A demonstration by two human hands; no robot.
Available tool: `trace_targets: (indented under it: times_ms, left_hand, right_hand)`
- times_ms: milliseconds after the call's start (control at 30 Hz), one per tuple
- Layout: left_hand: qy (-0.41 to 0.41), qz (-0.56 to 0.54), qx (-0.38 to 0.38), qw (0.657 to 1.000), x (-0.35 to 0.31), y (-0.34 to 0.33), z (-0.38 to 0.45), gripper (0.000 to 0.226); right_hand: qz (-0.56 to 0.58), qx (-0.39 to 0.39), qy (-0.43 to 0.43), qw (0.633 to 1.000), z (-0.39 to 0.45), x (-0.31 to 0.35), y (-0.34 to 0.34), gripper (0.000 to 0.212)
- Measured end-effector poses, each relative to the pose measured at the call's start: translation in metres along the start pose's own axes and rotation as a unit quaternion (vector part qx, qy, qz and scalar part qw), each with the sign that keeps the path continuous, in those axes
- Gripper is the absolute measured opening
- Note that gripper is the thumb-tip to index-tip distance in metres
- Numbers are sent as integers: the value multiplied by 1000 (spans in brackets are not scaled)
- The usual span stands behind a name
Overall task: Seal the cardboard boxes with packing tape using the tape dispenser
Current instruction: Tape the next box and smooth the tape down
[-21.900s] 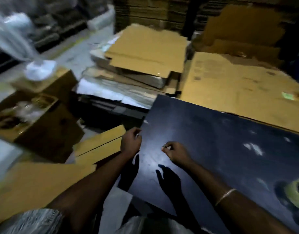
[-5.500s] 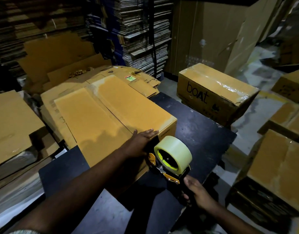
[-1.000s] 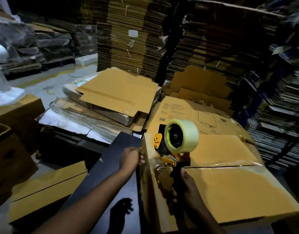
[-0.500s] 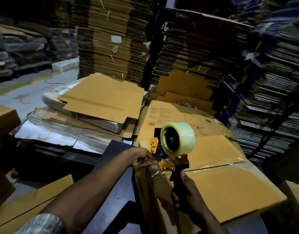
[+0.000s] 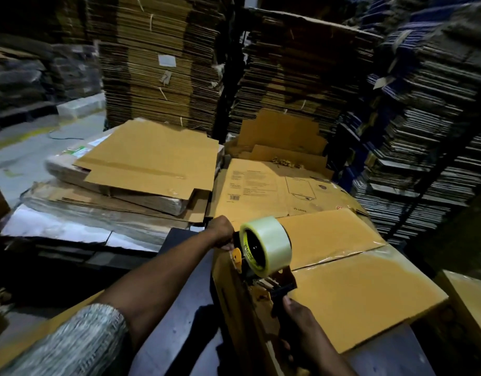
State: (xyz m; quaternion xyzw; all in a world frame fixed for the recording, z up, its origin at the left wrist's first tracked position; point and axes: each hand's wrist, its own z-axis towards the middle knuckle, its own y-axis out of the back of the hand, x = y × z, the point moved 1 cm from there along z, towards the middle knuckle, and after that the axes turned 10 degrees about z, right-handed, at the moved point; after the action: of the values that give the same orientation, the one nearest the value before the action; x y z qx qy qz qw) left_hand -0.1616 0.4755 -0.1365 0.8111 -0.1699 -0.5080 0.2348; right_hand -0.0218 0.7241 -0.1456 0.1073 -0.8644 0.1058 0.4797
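A closed brown cardboard box (image 5: 364, 291) stands on a dark table (image 5: 179, 308), with clear tape along its centre seam. The tape dispenser (image 5: 263, 256), yellow and black with a roll of clear tape, sits at the box's near-left top edge where the seam ends. My right hand (image 5: 296, 324) grips the dispenser's handle from below. My left hand (image 5: 221, 236) rests on the box's top-left corner just behind the dispenser, its fingers curled over the edge; its fingertips are hidden by the roll.
Flattened cardboard sheets (image 5: 152, 164) lie piled to the left and behind the box. Tall stacks of flat cartons (image 5: 163, 63) fill the background and the right. Another carton's corner (image 5: 467, 299) shows at lower right. Grey floor (image 5: 22, 156) lies at far left.
The dispenser has come down from the seam to the box's left edge and over its side. My left hand has shifted onto the box's top corner beside it.
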Motion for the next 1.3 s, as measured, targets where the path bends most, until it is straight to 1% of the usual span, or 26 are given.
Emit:
trace_targets:
  times_ms: [67,133,200,267,433,567,700,800,933,1033,1133,1233,1267,1300]
  left_hand:
    - [-25,43,-42,998,-3,11,4,17]
    - [-33,71,-70,994,-3,22,9,16]
    - [-34,83,-84,992,3,33,20,22]
    - [-45,81,-100,991,8,40,28,26]
    - [-58,76,-119,988,13,40,43,25]
    - [-54,77,-132,987,16,39,56,29]
    - [-49,91,-136,985,17,38,64,23]
    - [-38,107,-132,985,22,36,71,23]
    - [-35,113,-126,985,31,33,81,24]
    - [-40,112,-115,986,37,30,88,26]
    - [-32,131,-98,986,46,25,93,33]
    - [-19,134,-94,986,51,17,88,49]
    - [-14,140,-102,985,52,15,84,55]
    - [-11,149,-122,981,53,15,79,56]
  right_hand:
    - [-8,13,6,1000,-2,-2,-4,61]
    - [9,30,12,999,-3,-2,-5,62]
    - [13,45,28,998,-3,-3,-6,67]
    - [-6,42,43,998,-3,-3,-8,68]
    - [-51,28,59,997,-3,5,-18,60]
    - [-47,26,67,996,5,10,-20,68]
    - [-27,34,58,997,14,10,-22,75]
    - [-21,37,50,998,18,10,-23,65]
    - [-11,36,31,999,22,11,-24,64]
    - [6,29,20,999,24,10,-25,59]
    - [20,26,9,999,27,7,-23,63]
    - [22,29,-4,999,27,5,-22,66]
    - [21,30,-7,999,27,5,-22,67]
    - [20,30,-10,999,27,5,-22,67]
